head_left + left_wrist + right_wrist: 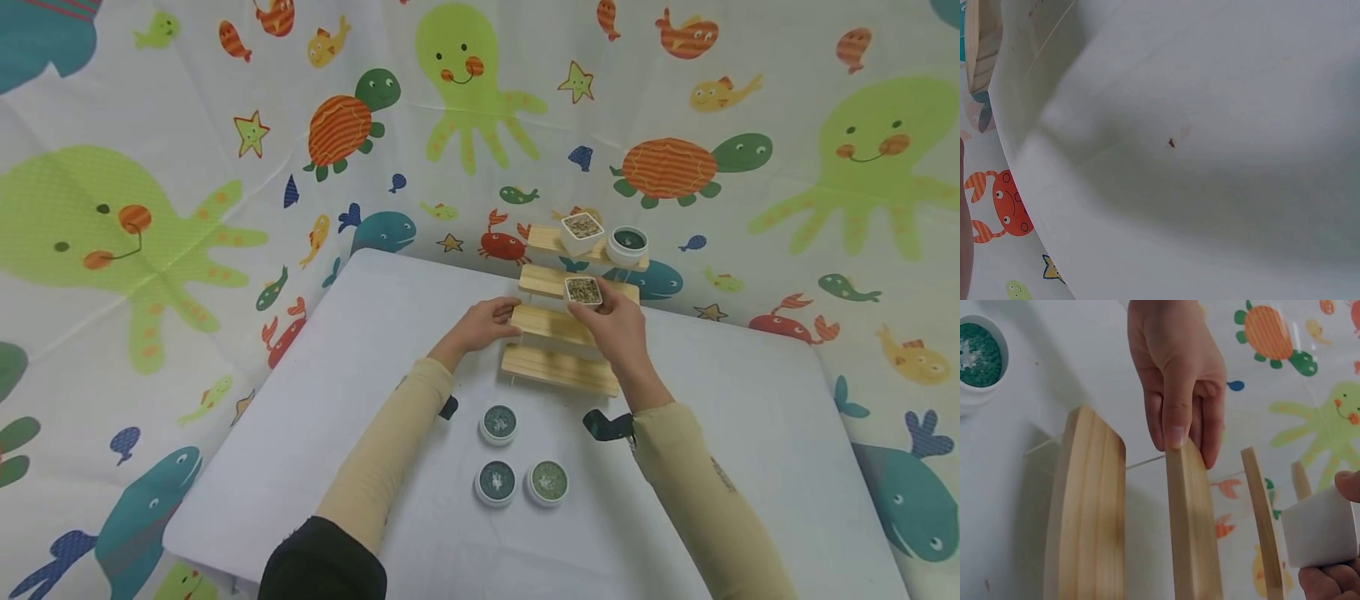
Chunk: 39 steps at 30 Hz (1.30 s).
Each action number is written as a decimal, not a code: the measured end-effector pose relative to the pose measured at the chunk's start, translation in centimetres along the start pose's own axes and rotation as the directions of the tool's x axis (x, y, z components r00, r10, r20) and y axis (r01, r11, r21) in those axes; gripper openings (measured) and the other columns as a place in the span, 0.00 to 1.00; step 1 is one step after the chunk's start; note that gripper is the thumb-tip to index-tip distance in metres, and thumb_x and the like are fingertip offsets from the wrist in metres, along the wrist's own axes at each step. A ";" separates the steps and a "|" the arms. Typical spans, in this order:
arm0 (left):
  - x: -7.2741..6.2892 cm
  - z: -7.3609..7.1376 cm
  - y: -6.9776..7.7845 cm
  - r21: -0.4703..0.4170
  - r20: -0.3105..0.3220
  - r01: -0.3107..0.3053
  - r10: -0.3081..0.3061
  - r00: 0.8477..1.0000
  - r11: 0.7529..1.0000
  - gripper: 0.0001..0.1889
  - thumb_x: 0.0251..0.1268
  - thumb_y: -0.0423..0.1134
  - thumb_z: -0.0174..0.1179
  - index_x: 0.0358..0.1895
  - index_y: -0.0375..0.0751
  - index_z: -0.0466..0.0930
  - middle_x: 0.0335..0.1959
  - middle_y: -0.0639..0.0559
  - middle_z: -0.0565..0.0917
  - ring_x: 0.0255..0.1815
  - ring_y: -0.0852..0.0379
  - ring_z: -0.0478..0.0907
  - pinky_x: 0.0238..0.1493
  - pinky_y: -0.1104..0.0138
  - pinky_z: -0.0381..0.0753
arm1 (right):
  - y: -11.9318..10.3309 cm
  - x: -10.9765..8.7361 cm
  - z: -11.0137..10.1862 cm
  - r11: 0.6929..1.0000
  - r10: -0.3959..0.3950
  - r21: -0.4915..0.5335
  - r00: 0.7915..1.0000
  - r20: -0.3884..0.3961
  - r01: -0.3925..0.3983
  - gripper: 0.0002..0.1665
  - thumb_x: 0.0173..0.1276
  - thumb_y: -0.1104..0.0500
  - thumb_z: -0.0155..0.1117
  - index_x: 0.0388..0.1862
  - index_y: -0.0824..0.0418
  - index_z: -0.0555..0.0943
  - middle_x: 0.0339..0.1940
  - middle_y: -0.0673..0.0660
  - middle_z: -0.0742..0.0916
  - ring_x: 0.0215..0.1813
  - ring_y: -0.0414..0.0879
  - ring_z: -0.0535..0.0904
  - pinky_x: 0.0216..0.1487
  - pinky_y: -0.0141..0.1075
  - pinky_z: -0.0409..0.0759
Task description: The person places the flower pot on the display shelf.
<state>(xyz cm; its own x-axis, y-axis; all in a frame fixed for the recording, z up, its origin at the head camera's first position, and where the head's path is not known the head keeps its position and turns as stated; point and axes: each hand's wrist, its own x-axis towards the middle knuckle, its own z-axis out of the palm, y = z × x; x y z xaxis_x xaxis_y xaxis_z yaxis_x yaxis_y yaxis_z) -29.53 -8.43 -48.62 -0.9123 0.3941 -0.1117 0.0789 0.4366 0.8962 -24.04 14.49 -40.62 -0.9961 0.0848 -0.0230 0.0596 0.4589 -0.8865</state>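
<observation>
A tiered stand of pale wooden boards (558,371) rises toward the back of the table. With thumb and fingertips, my left hand (478,325) pinches the left end of its second board from the front, seen closely in the right wrist view (1179,375). My right hand (622,329) holds a small square white pot (583,292) filled with brownish-green granules, level with the third board. In the right wrist view, the pot's white side (1319,531) shows between thumb and fingers. On the top board sit another square pot (582,234) and a round dark-green-filled pot (627,247).
Three round white pots with green fillings stand in front of the stand: one dark pot (498,424), a second dark pot (496,483) and a lighter green pot (548,482). A white cloth covers the table (337,333). Behind hangs a sea-animal printed sheet (555,192).
</observation>
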 end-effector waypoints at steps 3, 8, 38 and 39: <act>0.1 0.0 -0.1 0.004 0.003 -0.006 0.006 1.000 1.000 0.34 0.63 0.39 0.67 0.71 0.37 0.65 0.70 0.43 0.69 0.69 0.53 0.69 0.66 0.70 0.71 | -0.2 0.6 0.3 1.000 0.003 0.009 1.000 0.009 -0.003 0.45 0.65 0.48 0.69 0.76 0.59 0.63 0.69 0.59 0.75 0.65 0.48 0.74 0.63 0.42 0.77; 0.1 0.0 -0.1 0.012 -0.002 -0.005 0.005 1.000 1.000 0.34 0.63 0.39 0.67 0.71 0.37 0.65 0.70 0.44 0.70 0.69 0.53 0.69 0.66 0.70 0.72 | -0.7 1.5 0.8 1.000 -0.011 -0.003 1.000 0.025 0.011 0.44 0.65 0.49 0.68 0.76 0.59 0.62 0.66 0.59 0.77 0.61 0.48 0.75 0.60 0.43 0.79; 0.2 0.0 -0.3 -0.005 -0.003 -0.002 0.002 1.000 1.000 0.33 0.63 0.39 0.67 0.71 0.37 0.66 0.70 0.44 0.70 0.68 0.54 0.70 0.65 0.71 0.72 | -0.8 3.7 2.5 0.997 -0.045 0.065 0.996 0.080 0.039 0.45 0.68 0.50 0.66 0.78 0.57 0.57 0.68 0.59 0.76 0.65 0.49 0.74 0.63 0.44 0.77; 0.2 0.0 -0.3 -0.005 -0.003 -0.001 0.001 1.000 1.000 0.33 0.63 0.39 0.67 0.71 0.37 0.66 0.70 0.44 0.70 0.68 0.54 0.70 0.65 0.71 0.72 | -0.7 3.6 2.6 0.996 -0.052 0.070 0.996 0.073 0.046 0.45 0.67 0.50 0.67 0.78 0.57 0.57 0.68 0.58 0.76 0.65 0.49 0.75 0.62 0.44 0.77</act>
<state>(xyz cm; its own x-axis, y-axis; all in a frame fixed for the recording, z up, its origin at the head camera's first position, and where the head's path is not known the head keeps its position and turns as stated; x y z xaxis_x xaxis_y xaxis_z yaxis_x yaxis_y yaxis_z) -29.70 -8.46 -48.93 -0.9135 0.3917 -0.1096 0.0777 0.4325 0.8983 -27.87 12.18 -41.28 -0.9999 -0.0035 -0.0109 0.0086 0.3990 -0.9169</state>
